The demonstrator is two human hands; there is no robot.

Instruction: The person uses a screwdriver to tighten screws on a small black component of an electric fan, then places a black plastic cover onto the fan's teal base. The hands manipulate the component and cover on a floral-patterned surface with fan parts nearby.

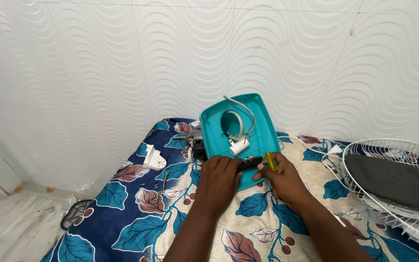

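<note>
A teal plastic fan base cover (257,127) lies tilted on the bed, with white wires and a white cylindrical capacitor (239,146) inside it. My left hand (217,178) grips a black switch block (249,163) at the cover's near edge. My right hand (280,177) holds a yellow-handled screwdriver (270,161), its tip at the switch block. The fingers of both hands hide part of the block.
A white plastic part (153,159), several loose screws (157,187) and a small screwdriver lie on the blue leaf-print bedsheet (122,218) to the left. A white wire fan guard (389,184) rests at right. A sandal (75,213) sits on the floor beside the bed. Wavy white wall behind.
</note>
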